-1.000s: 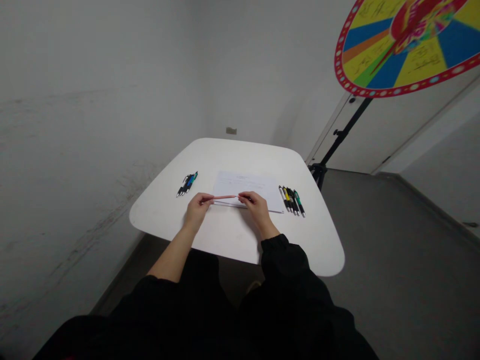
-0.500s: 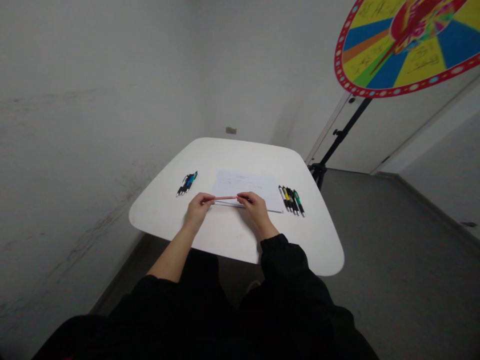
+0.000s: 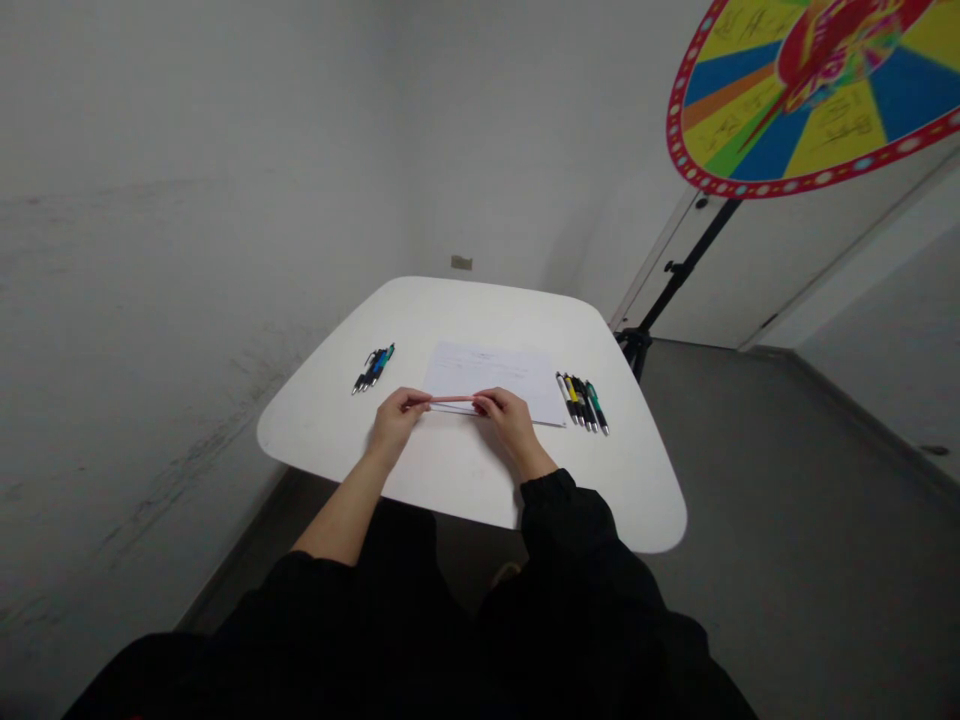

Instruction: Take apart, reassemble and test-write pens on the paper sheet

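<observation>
A thin pinkish-orange stick (image 3: 452,399), like a pencil or pen, is held level between my hands, over the near edge of some white paper (image 3: 491,370). My left hand (image 3: 395,415) pinches its left end, fingers closed. At the other end my right hand (image 3: 510,415) grips it between thumb and fingers. Whether it is a pencil or a pen I cannot tell. Faint print shows near the top of the paper, which lies flat on the white table (image 3: 450,470).
Several pens (image 3: 373,368) lie bunched left of the paper. To its right, several more pens (image 3: 581,403) lie side by side. A colourful prize wheel (image 3: 817,95) on a black tripod stand (image 3: 679,275) rises beyond the table at right. Walls stand behind and at left.
Almost nothing differs. Both hands keep hold of the stick in the same place, and the view has shifted very slightly.
</observation>
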`<state>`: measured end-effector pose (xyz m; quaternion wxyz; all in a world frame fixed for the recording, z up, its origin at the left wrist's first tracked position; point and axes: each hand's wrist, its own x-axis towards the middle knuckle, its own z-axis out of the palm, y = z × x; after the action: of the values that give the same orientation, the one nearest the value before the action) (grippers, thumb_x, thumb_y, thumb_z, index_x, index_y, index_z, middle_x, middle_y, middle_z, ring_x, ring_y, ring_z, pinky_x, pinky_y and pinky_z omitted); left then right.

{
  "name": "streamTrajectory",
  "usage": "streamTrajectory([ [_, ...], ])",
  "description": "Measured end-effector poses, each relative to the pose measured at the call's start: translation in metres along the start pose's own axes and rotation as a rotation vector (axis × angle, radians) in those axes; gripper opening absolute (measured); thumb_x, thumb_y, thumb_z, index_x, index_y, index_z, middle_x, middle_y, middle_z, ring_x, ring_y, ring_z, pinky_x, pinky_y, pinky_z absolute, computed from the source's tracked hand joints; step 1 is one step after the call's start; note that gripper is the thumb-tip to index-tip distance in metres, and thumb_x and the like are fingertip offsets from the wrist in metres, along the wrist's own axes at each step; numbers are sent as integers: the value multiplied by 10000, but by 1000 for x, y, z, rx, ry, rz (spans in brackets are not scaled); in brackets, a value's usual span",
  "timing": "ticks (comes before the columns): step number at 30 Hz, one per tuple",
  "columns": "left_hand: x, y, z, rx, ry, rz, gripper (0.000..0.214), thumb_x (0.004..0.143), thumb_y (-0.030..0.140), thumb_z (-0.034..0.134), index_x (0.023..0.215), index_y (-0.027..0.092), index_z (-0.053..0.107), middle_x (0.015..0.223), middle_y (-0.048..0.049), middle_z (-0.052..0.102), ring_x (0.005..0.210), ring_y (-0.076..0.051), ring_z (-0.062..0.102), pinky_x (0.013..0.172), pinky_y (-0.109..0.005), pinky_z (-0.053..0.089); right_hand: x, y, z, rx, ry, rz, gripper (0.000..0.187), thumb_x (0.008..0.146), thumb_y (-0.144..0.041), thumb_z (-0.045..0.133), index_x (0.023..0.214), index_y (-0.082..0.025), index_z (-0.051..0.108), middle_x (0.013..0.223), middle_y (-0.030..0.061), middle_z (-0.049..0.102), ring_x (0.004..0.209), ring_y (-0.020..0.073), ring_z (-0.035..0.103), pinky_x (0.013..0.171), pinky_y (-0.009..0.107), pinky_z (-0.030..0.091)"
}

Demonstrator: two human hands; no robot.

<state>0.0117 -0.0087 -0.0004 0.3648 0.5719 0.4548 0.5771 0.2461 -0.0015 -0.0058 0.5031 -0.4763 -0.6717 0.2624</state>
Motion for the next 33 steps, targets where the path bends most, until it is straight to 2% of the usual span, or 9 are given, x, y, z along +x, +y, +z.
streamTrajectory([
  [5, 0, 1, 1, -8, -11, 1, 119, 748, 258, 784, 862, 223, 776, 902, -46, 741, 897, -227, 671, 848, -358, 517, -1, -7, -1, -161, -44, -38, 350, 1002, -355, 477, 728, -227, 654, 732, 37, 690, 754, 195, 641, 781, 330, 499],
  [8, 0, 0, 1, -13, -9, -14, 114, 751, 251, 779, 861, 225, 775, 899, -47, 740, 904, -227, 674, 840, -351, 521, -2, -6, 0, -149, -67, -25, 407, 1025, -383, 429, 713, -229, 641, 694, 38, 667, 709, 189, 627, 751, 329, 497],
  [11, 0, -2, 0, -23, 3, -35, 121, 747, 247, 772, 866, 224, 774, 896, -48, 738, 905, -227, 673, 826, -343, 521, -2, -3, 2, -5, -46, 17, 382, 1026, -441, 420, 935, -217, 716, 764, 50, 708, 696, 191, 652, 715, 332, 530],
  [13, 1, -4, 0, -31, 10, -41, 129, 743, 248, 770, 869, 224, 774, 898, -48, 738, 905, -225, 672, 827, -342, 520, -3, -1, 3, 90, -23, 42, 354, 993, -471, 499, 1110, -214, 715, 855, 62, 745, 743, 199, 689, 734, 343, 562],
  [15, 2, -6, 0, -34, 12, -40, 132, 743, 251, 768, 872, 224, 773, 899, -48, 738, 901, -222, 674, 832, -343, 521, -4, -1, 3, 138, -9, 46, 347, 938, -466, 606, 1157, -217, 708, 923, 70, 768, 810, 213, 722, 782, 364, 584],
  [18, 1, -6, 0, -31, 8, -32, 127, 751, 249, 763, 874, 221, 773, 903, -50, 739, 888, -219, 679, 835, -345, 525, -6, -3, 3, 159, -16, 41, 275, 897, -436, 670, 1057, -218, 723, 928, 71, 783, 851, 227, 746, 826, 387, 592],
  [24, -1, -3, 0, -20, -12, -24, 127, 751, 250, 770, 873, 216, 779, 904, -49, 743, 895, -220, 680, 854, -351, 523, -7, -7, 1, 83, -20, 35, 223, 937, -430, 609, 934, -222, 690, 813, 37, 760, 755, 198, 701, 758, 344, 546],
  [29, 0, -3, 1, -14, -24, -23, 147, 733, 272, 773, 867, 211, 781, 898, -43, 745, 905, -224, 679, 882, -361, 513, -8, -8, -2, -92, -70, -12, 314, 995, -410, 499, 772, -228, 625, 718, 16, 687, 718, 180, 630, 743, 317, 467],
  [33, 0, -1, 1, -25, -25, -33, 156, 727, 285, 774, 864, 212, 779, 904, -43, 750, 910, -231, 679, 896, -371, 512, -8, -7, -2, -79, -93, 6, 404, 1031, -458, 426, 750, -234, 610, 681, 22, 655, 679, 183, 613, 721, 325, 459],
])
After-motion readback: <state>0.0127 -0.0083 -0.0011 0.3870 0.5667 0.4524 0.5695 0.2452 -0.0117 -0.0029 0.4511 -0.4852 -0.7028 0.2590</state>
